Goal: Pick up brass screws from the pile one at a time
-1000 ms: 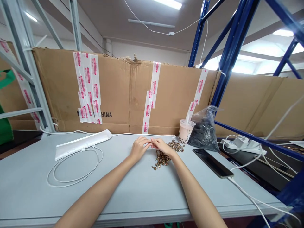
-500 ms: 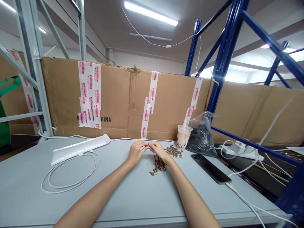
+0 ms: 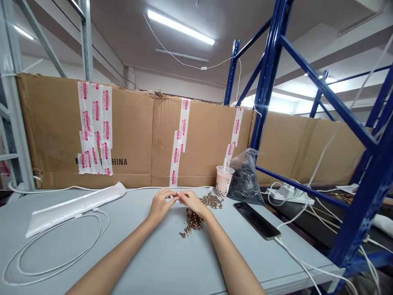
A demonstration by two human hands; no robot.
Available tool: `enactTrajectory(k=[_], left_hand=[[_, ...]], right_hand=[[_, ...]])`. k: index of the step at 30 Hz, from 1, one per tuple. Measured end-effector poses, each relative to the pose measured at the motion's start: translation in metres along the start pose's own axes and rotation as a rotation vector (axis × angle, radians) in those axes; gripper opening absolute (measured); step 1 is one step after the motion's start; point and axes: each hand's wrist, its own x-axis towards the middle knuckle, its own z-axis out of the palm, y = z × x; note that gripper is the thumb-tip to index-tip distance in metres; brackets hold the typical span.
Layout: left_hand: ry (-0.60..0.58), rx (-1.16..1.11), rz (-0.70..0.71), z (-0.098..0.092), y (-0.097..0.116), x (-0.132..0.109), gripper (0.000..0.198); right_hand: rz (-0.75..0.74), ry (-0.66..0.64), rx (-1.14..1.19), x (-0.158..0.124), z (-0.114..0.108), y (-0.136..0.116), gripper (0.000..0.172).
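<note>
My left hand (image 3: 161,206) and my right hand (image 3: 193,202) meet above the table, fingertips pinched together. Whatever lies between the fingertips is too small to make out. Just below my right hand is a heap of small brass-coloured screws (image 3: 194,221), with a few loose ones at its near edge. Beyond my right wrist spreads a second pile of small brass-coloured metal pieces (image 3: 212,200), finer than the first; their exact kind is unclear. Part of the screw heap is hidden by my right hand and forearm.
Right of the piles stand a bubble tea cup (image 3: 223,182) and a clear bag of black material (image 3: 245,180). A phone (image 3: 257,220) with a white cable lies nearer. On the left are a white padded sleeve (image 3: 76,207) and a coiled white cable (image 3: 58,272). Cardboard (image 3: 132,135) walls the back.
The camera view has turned to the right, so everything sits further left. Both hands stay pinched together over the same spot, with only slight finger movement.
</note>
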Motion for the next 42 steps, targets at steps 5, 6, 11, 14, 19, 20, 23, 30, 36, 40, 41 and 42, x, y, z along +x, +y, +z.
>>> enactTrajectory(k=[5,6,11,14,19,20,23,30,36,40,41,42], left_hand=[[-0.108,0.002,-0.034,0.001,0.0,-0.004,0.013],[-0.115,0.008,-0.035,0.001,0.0,-0.004,0.014],[-0.082,0.018,-0.012,0.002,0.0,-0.004,0.015],[-0.047,0.017,0.002,0.002,0.001,-0.004,0.017],[-0.024,-0.003,0.018,0.002,0.002,-0.003,0.018],[-0.021,-0.003,0.016,0.001,0.002,-0.002,0.018],[-0.049,0.01,0.009,0.0,0.004,0.0,0.019],[-0.151,0.044,0.0,-0.001,0.004,0.001,0.018],[-0.189,0.075,-0.004,-0.001,-0.012,0.002,0.034],[-0.246,0.127,-0.001,-0.008,-0.036,0.001,0.021],[-0.267,0.135,0.004,-0.011,-0.042,0.001,0.019],[-0.302,0.134,0.005,-0.014,-0.049,0.002,0.018]], right_hand=[[0.043,-0.014,-0.099,-0.002,0.0,0.004,0.046],[0.047,-0.024,-0.104,-0.001,0.0,0.005,0.047],[0.017,-0.022,-0.061,-0.001,-0.003,0.003,0.048],[-0.003,0.009,-0.061,0.0,-0.003,0.003,0.047],[0.002,0.03,-0.092,0.002,-0.001,0.005,0.048],[0.011,0.036,-0.086,0.002,-0.001,0.005,0.049],[0.027,0.053,-0.036,0.0,-0.003,0.004,0.048],[0.052,-0.012,-0.037,0.001,-0.009,0.008,0.038],[0.204,0.148,-0.515,-0.008,-0.033,0.021,0.033],[0.397,0.175,-0.941,-0.019,-0.046,0.027,0.027],[0.413,0.186,-0.997,-0.02,-0.047,0.024,0.026],[0.416,0.229,-1.027,-0.02,-0.048,0.02,0.027]])
